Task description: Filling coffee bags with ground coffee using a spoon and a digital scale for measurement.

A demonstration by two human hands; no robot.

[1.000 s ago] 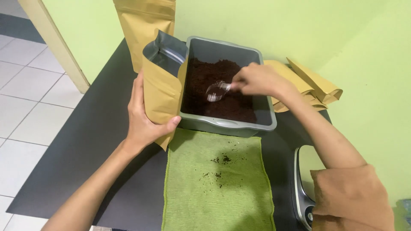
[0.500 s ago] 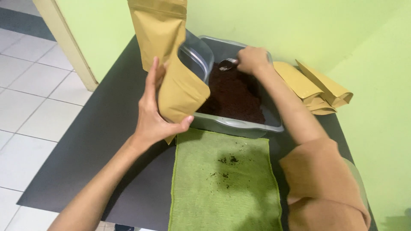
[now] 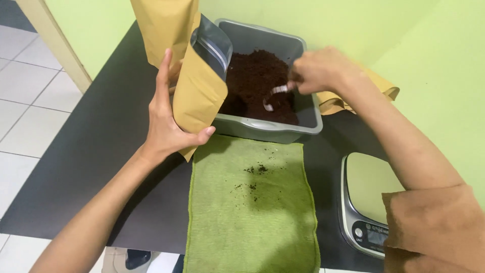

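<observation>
My left hand (image 3: 169, 119) grips an open tan paper pouch (image 3: 199, 88) with a silver lining, tilted against the left rim of a grey plastic tub (image 3: 270, 129). The tub holds dark brown grounds (image 3: 255, 76). My right hand (image 3: 321, 71) holds a small metal scoop (image 3: 273, 98) whose bowl is dug into the grounds near the tub's right side. A second upright tan pouch (image 3: 161, 25) stands behind the one I hold.
A green cloth (image 3: 252, 212) with a few dark crumbs lies on the black table in front of the tub. A silver digital scale (image 3: 369, 202) sits at the right. More flat tan pouches (image 3: 381, 88) lie behind my right arm. Tiled floor is at the left.
The view has shifted and the scale has come back into sight. My right hand has brought the scoop from the tub's far edge down into the grounds. The pouch stays held at the tub's left rim.
</observation>
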